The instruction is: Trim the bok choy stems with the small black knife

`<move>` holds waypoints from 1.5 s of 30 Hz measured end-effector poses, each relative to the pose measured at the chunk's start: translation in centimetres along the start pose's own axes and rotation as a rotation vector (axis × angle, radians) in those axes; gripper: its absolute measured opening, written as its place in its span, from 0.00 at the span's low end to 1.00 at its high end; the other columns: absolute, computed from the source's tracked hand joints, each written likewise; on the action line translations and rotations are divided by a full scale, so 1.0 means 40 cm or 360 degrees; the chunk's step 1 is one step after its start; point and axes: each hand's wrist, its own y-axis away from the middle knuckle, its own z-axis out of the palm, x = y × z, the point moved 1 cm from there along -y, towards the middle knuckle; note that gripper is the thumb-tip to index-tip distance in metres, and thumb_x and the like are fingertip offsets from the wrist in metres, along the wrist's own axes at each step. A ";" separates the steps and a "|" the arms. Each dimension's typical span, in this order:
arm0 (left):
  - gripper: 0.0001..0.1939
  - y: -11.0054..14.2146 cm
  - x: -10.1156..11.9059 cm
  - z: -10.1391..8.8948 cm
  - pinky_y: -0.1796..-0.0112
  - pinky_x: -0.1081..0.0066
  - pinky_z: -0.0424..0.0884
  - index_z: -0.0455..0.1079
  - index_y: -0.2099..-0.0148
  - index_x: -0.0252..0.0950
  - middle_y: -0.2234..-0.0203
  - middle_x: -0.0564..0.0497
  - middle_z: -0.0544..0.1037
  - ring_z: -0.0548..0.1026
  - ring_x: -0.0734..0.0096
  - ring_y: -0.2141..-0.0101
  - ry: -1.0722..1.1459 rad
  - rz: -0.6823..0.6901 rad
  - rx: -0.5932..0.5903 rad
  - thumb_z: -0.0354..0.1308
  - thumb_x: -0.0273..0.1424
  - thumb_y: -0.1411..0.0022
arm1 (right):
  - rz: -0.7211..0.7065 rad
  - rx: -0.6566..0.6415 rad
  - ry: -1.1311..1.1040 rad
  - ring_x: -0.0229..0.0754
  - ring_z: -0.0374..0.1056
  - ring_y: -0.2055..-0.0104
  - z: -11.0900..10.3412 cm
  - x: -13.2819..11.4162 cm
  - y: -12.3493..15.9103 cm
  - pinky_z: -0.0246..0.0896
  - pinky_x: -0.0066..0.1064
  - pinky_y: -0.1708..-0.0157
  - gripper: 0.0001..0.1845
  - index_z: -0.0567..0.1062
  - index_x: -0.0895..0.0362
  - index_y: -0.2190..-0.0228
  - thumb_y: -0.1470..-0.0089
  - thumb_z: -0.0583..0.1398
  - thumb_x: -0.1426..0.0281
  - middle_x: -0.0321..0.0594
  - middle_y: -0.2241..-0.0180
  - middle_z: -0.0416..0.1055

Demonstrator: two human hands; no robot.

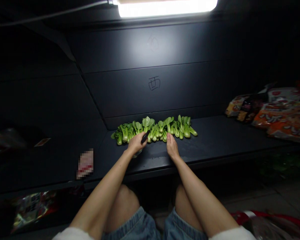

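A row of small green bok choy heads point(155, 130) lies along the back of a dark shelf point(215, 143). My left hand point(137, 144) is closed round a thin black object point(145, 136) that I cannot name, right at the front of the row. My right hand point(171, 146) rests on the shelf with its fingertips touching the bases of the greens near the row's middle; the fingers lie extended and hold nothing.
Packaged snack bags point(272, 113) are piled on the shelf at the right. More packets point(32, 206) sit low at the left, under a shelf with a price tag point(42, 142). A bright strip light point(165, 7) glows overhead. My knees are below the shelf edge.
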 end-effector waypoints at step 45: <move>0.14 -0.078 0.135 0.062 0.67 0.70 0.65 0.73 0.55 0.38 0.66 0.45 0.80 0.77 0.60 0.64 -0.0048 -0.0019 -0.0061 0.52 0.39 0.38 | 0.0094 0.0340 0.0043 0.51 0.64 0.44 -0.088 0.054 -0.049 0.55 0.42 0.43 0.42 0.71 0.63 0.49 0.41 0.38 0.45 0.57 0.48 0.70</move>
